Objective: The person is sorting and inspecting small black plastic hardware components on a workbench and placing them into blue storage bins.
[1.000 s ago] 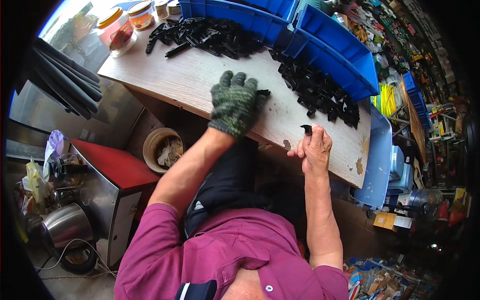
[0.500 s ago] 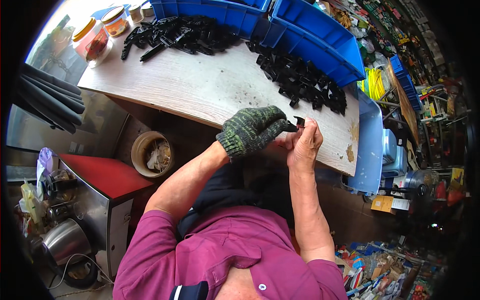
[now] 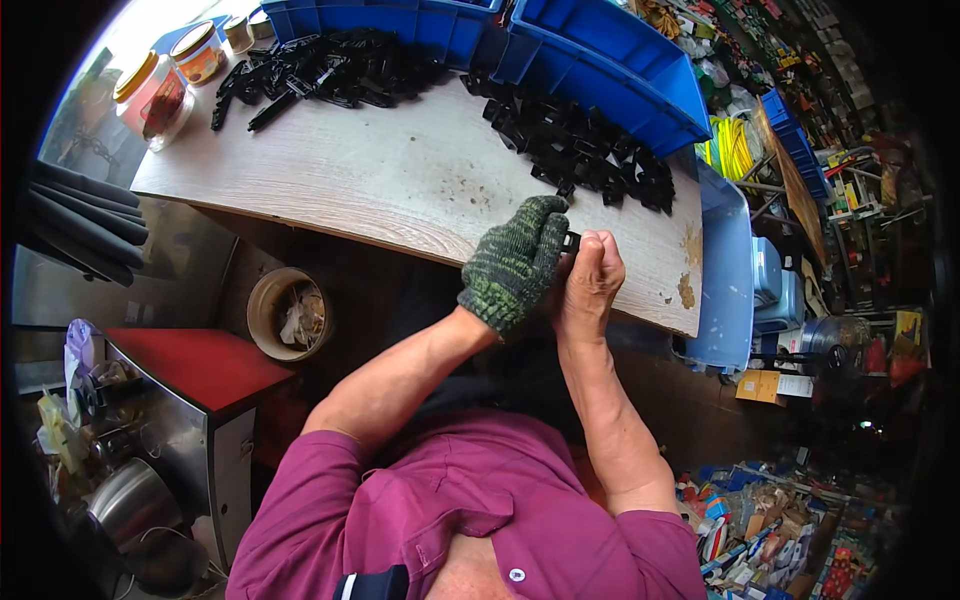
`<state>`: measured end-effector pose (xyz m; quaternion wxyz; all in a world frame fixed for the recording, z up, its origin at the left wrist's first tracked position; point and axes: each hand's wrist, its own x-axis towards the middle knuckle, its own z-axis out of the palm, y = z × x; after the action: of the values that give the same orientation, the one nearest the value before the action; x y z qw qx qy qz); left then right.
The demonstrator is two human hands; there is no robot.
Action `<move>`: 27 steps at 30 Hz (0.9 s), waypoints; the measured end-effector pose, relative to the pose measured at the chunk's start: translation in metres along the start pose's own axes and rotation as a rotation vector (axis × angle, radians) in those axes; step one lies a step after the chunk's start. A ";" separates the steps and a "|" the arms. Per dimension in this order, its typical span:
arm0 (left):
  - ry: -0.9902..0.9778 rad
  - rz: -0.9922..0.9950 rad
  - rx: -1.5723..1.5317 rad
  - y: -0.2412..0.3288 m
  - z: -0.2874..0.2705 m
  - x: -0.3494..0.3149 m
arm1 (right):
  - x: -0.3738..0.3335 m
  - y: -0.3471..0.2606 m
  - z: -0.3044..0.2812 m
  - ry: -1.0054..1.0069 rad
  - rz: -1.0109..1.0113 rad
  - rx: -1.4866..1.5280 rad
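My left hand [image 3: 515, 262], in a dark green knitted glove, is closed near the table's front edge. Bare and closed as well, my right hand [image 3: 592, 280] presses up against it. Between the two, a small black plastic part [image 3: 571, 242] shows, gripped from both sides; most of it is hidden by my fingers. Just beyond my hands lies a heap of small black plastic pieces [image 3: 590, 150]. A second heap, of longer black plastic parts [image 3: 340, 68], spreads over the far left of the table [image 3: 400, 170].
Blue plastic bins [image 3: 610, 75] line the table's back edge. Jars [image 3: 150, 95] stand at its left end. A light blue tub [image 3: 727, 280] is beside the right end. Below on the left are a waste bucket [image 3: 262, 310] and a red-topped cabinet [image 3: 195, 365].
My hands have come together around the black part, the gloved left one turning more upright. The part, earlier showing above my right fingers, is now mostly covered. The view has shifted slightly.
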<state>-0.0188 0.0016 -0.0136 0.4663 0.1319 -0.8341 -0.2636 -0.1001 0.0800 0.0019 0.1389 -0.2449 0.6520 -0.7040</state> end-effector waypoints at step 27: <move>0.002 -0.420 -0.308 0.002 -0.020 -0.001 | 0.076 -0.022 -0.025 -0.047 0.480 -0.288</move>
<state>-0.0015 -0.0030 -0.0046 0.4165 0.2299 -0.7379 -0.4786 -0.1742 0.0645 0.0350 0.2805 -0.1171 0.7811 -0.5453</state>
